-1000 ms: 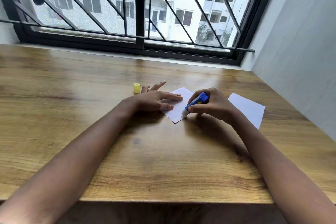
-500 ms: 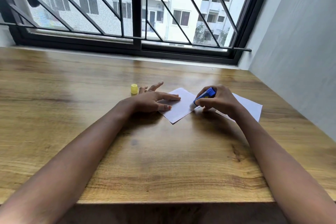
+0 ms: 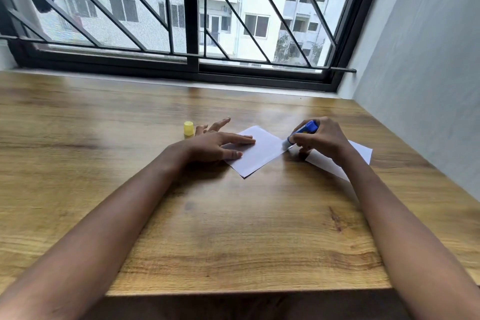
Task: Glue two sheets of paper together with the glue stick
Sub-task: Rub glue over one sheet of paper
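Observation:
A small white sheet of paper [image 3: 261, 152] lies on the wooden table [image 3: 233, 228], turned like a diamond. My left hand [image 3: 217, 144] lies flat on its left part, fingers spread. My right hand [image 3: 320, 139] grips a blue glue stick [image 3: 302, 131], tilted, with its tip touching the sheet's right corner. A second white sheet [image 3: 361, 150] lies to the right, partly hidden under my right hand and wrist. The yellow glue cap [image 3: 188, 128] stands on the table just behind my left hand.
A barred window [image 3: 192, 21] runs along the table's far edge. A grey wall [image 3: 428, 73] closes the right side. The table's front edge [image 3: 246, 291] is close to me.
My right hand has slid the glue stick along the sheet's near-right edge, from near the bottom corner up to the right corner. My left hand has stayed on the sheet.

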`<state>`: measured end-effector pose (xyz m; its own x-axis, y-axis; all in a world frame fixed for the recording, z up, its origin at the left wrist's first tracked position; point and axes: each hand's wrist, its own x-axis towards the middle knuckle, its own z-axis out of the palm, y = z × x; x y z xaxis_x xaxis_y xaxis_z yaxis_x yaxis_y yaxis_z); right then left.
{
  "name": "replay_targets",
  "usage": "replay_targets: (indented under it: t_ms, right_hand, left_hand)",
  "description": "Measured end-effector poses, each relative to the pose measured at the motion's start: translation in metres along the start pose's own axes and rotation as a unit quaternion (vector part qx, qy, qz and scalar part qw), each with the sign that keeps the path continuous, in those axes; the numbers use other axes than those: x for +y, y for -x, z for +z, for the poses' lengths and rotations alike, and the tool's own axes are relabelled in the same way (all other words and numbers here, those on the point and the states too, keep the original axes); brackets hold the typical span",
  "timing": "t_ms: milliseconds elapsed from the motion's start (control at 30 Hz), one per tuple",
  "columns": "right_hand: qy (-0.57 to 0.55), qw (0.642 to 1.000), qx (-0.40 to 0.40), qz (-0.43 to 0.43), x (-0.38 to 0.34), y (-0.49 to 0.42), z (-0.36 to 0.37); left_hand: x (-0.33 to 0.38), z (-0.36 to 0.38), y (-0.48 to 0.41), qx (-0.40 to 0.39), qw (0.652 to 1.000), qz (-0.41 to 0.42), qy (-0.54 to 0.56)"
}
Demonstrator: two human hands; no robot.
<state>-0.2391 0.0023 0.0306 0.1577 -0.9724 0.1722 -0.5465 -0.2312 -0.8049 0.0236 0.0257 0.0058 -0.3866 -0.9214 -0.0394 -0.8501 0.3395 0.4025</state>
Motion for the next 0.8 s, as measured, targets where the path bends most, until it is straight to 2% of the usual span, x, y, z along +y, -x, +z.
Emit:
replay_targets:
  t_ms: [267, 400, 533, 700, 800]
  right_hand:
    - [-0.020, 0.999, 0.041, 0.018, 0.005, -0.002, -0.003]
    - [-0.098, 0.992, 0.079, 0.026, 0.004, 0.000, -0.005]
    - [-0.188, 0.975, 0.112, 0.027, 0.002, -0.001, -0.008]
    - [-0.215, 0.971, 0.103, 0.031, 0.002, -0.001, -0.006]
    - [-0.213, 0.972, 0.093, 0.025, 0.000, -0.001, -0.002]
  left_hand:
    - [0.001, 0.000, 0.000, 0.003, 1.000, 0.001, 0.008]
    - [-0.006, 0.002, -0.003, 0.013, 1.000, 0.020, 0.007]
    - [0.005, 0.000, 0.000, 0.111, 0.993, 0.010, -0.028]
    - [0.023, 0.000, 0.002, 0.225, 0.968, -0.007, -0.111]
    - [0.023, -0.002, 0.002, 0.247, 0.968, 0.023, -0.047]
